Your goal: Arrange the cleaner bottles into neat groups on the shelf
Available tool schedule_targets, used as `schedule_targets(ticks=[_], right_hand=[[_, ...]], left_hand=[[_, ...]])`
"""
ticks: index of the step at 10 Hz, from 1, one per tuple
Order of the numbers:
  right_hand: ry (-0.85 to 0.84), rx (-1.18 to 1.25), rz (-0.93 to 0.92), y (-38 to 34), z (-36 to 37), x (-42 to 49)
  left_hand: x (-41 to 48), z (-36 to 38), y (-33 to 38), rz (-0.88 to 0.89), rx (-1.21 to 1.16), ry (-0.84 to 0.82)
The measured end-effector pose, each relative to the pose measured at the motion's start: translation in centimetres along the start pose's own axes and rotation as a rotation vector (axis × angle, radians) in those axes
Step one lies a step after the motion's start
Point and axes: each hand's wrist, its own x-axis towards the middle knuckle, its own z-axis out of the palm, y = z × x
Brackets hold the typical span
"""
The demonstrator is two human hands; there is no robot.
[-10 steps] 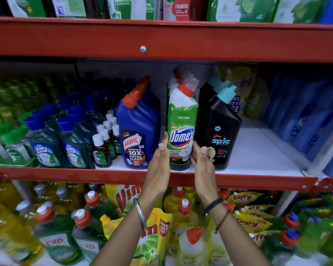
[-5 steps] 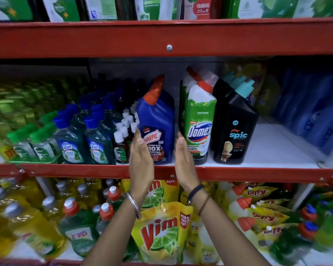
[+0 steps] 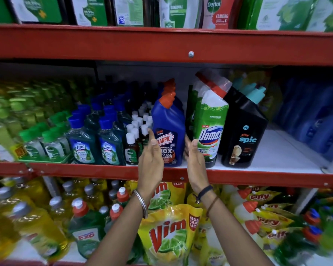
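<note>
The red shelf [image 3: 238, 178] sits about where it did half a second ago, but your hands have moved up: they were below the Harpic label then, and now they flank the blue Harpic bottle [image 3: 168, 129] at label height. A second ago they were one bottle to the right, around the green Domex bottle [image 3: 210, 127].

The Harpic bottle stands upright at the front edge of the middle shelf, long axis vertical, label facing you, its orange angled cap leaning up and to the right. The Domex bottle stands just right of it, and the black Spic bottle [image 3: 242, 131] is next again, both with necks leaning left.

Your left hand [image 3: 151, 160] is spread flat, palm facing right, fingertips at the Harpic's left side. Your right hand [image 3: 195, 160] is likewise spread, palm facing left, in the gap between Harpic and Domex. Neither hand grips anything; whether they touch the bottle, you cannot tell.
</note>
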Motion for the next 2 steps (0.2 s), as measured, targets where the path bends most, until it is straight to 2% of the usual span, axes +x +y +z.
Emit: schedule_targets(ticks=[1,2], right_hand=[[-0.012,-0.028,0.001,-0.3,0.2,0.2],[0.032,-0.023,-0.04,-0.1,-0.5,-1.0]], left_hand=[[0.1,-0.3,0.2,-0.002,0.022,-0.006],[-0.8,0.4,0.4,0.065,-0.068,0.075]])
